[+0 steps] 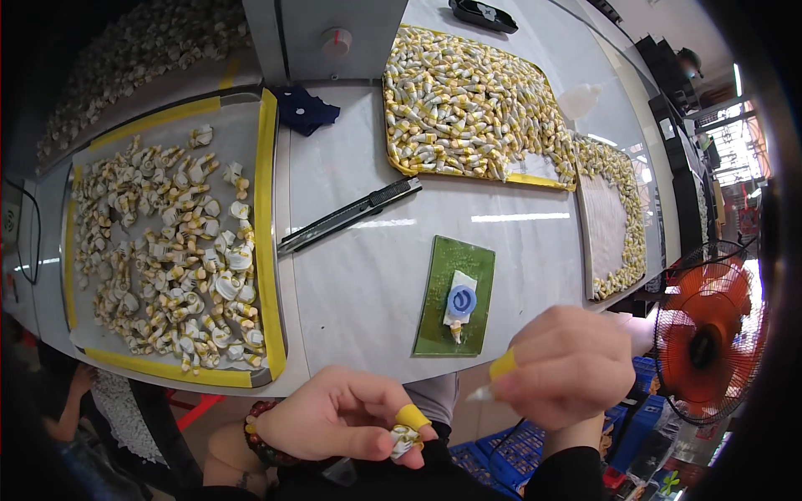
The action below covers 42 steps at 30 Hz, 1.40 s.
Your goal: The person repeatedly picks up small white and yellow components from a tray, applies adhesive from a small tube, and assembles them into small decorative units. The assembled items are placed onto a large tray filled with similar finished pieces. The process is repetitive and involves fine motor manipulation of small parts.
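My left hand point(347, 415), beaded bracelet at the wrist and yellow tape round a finger, pinches a small white-and-yellow piece point(405, 442) between thumb and fingertips. To its right, my right hand point(572, 367) is raised and slightly blurred, also with a taped finger. Its fingers are closed on a small pale pointed piece point(480, 393), whose kind I cannot make out. Beyond both hands a green cutting mat point(428, 330) lies on the table. On it a blue round disc point(461, 300) rests over a white piece, with a small yellowish tip point(456, 333) below.
At left stands a yellow-taped tray point(269, 242) of loose white-and-yellow pieces. A box cutter point(351, 215) and a dark cloth point(302, 110) lie near it. A yellow-edged tray point(539, 181) holds cone-shaped pieces; another tray point(600, 230) adjoins it. An orange fan point(708, 334) stands right.
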### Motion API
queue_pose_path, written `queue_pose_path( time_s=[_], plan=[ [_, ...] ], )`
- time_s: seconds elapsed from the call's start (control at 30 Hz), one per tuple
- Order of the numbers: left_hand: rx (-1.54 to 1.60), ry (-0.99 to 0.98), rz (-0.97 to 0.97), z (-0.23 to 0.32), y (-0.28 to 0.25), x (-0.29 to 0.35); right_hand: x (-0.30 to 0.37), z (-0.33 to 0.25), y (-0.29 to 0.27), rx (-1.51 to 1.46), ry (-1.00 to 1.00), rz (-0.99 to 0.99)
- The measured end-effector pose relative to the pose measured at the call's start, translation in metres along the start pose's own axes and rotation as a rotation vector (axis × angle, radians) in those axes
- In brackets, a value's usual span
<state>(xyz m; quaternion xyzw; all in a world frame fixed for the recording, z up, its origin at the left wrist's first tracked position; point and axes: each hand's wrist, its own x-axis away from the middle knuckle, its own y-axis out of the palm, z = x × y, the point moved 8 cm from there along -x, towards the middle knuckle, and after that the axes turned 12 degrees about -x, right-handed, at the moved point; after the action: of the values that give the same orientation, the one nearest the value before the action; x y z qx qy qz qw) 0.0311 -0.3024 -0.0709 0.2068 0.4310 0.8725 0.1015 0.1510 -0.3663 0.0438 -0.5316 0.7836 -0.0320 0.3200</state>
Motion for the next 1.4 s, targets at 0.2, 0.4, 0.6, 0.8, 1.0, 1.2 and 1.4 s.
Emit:
queue_pose_path(
  time_s=[0.2,0.4,0.6,0.8,1.0,1.2,1.4],
  plan=[
    [0.122,-0.010,-0.191,-0.004,0.008,-0.004,-0.013,-0.011,0.022,-0.156,-0.069,-0.118],
    [0.107,-0.053,-0.219,-0.008,0.013,-0.007,-0.016,-0.020,0.033,-0.028,-0.172,-0.306],
    [0.115,-0.030,-0.228,-0.004,0.018,-0.010,-0.017,-0.014,0.034,-0.091,-0.089,-0.270],
    [0.126,-0.015,-0.228,-0.004,0.018,-0.013,-0.015,-0.014,0.031,-0.075,-0.040,-0.245],
    [-0.135,0.250,0.168,0.018,0.003,-0.009,-0.006,-0.008,0.025,-0.047,0.002,-0.110],
    [-0.801,0.662,0.324,0.046,0.007,0.004,0.002,-0.012,0.022,-0.038,-0.029,-0.102],
    [-0.863,0.721,0.320,0.050,0.010,0.002,0.008,-0.019,0.022,0.036,-0.158,-0.169]
  ],
)
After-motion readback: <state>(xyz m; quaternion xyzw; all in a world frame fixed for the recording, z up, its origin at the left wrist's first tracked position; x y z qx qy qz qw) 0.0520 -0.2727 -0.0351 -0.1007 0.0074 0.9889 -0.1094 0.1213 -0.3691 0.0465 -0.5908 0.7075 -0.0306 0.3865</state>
